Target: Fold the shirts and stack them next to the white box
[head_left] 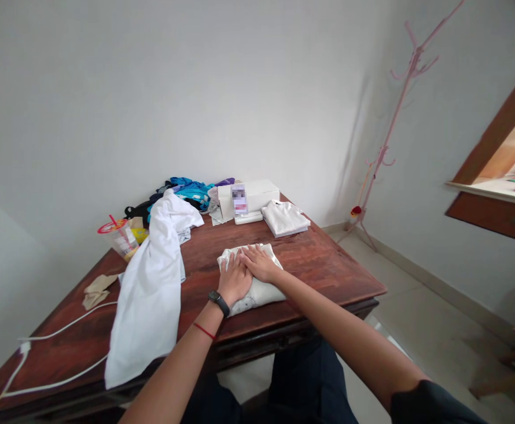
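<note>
A folded white garment [264, 294] lies near the front edge of the dark red wooden table [328, 268]. My left hand [235, 278] rests flat on it, fingers stretched out; a black watch and a red string are on that wrist. Against it, on the upper part of the same cloth, my right hand [260, 264] also lies flat with its fingers extended. Both palms press down on the fabric, and neither hand grips it. Parts of the garment are hidden under the hands.
A long white cloth [151, 306] drapes over the table's front edge at left. Behind it are a plastic cup with a straw [118, 232] and piled clothes [191, 191]. Another folded white garment [285, 219] lies by a white box [261, 194]. A white cable [58, 386] crosses the left side.
</note>
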`<state>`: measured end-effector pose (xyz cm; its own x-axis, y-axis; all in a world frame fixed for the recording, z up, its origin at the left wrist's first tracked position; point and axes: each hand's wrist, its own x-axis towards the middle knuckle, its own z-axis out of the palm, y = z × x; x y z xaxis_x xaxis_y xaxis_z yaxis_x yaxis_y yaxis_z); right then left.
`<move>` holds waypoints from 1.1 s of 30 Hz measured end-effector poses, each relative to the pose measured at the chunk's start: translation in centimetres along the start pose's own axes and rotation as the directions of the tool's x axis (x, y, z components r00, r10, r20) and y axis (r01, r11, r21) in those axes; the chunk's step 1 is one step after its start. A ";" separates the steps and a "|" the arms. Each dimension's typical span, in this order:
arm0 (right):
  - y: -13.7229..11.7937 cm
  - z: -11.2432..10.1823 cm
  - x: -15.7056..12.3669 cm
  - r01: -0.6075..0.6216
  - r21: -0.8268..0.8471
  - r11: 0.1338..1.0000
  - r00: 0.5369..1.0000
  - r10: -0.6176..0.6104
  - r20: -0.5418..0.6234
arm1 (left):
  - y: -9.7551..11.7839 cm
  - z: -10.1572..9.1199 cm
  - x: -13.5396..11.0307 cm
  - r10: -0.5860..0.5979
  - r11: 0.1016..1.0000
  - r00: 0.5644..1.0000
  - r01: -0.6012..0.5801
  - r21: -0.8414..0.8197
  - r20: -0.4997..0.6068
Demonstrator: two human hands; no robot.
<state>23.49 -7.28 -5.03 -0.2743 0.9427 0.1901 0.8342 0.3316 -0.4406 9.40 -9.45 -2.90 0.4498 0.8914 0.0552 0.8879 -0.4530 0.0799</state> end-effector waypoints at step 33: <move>-0.1 -0.2 -0.6 -0.196 -0.161 0.967 0.968 0.217 0.129 | -2.3 1.8 0.1 -0.200 0.974 0.973 0.186 -0.125 -0.111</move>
<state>23.62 -7.85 -4.88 -0.1456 0.9890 -0.0247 0.9376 0.1300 -0.3225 7.55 -8.26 -4.83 0.2492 0.9570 0.1486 0.9370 -0.2770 0.2127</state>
